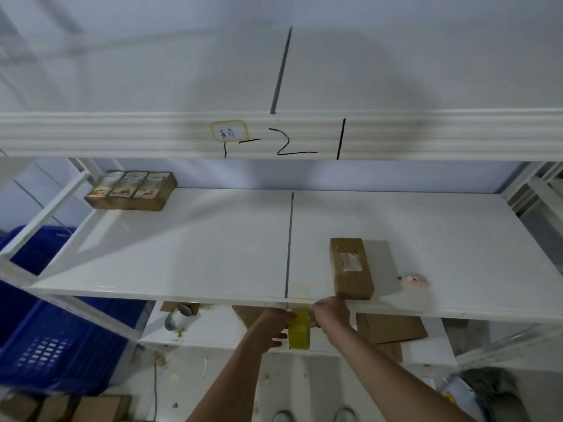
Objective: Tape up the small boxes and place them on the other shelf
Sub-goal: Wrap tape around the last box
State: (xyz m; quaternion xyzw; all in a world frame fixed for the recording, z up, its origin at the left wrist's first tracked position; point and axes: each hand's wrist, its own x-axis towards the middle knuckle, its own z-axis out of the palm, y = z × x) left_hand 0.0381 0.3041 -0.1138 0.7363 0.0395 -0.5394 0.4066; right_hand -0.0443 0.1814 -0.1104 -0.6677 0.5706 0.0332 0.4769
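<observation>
**Tape roll held at the shelf's front edge, one box waiting**

We hold a yellowish roll of packing tape (299,328) just below the front lip of the middle white shelf (182,254). Our left hand (274,325) grips the roll from its left side, fingers curled round it. Our right hand (330,312) is closed at the roll's upper right edge — whether it pinches the tape end or the roll itself we cannot tell.

Just beyond the right hand, a small brown cardboard box (351,268) lies flat near the shelf's front edge, a pale label patch on its top. To its right, apart from it, lies a small pinkish object (413,280), too blurred to name.

At the far left back corner of the same shelf stand three printed cartons (132,190) side by side — touching. A blue plastic crate (45,345) sits left of the rack.
</observation>
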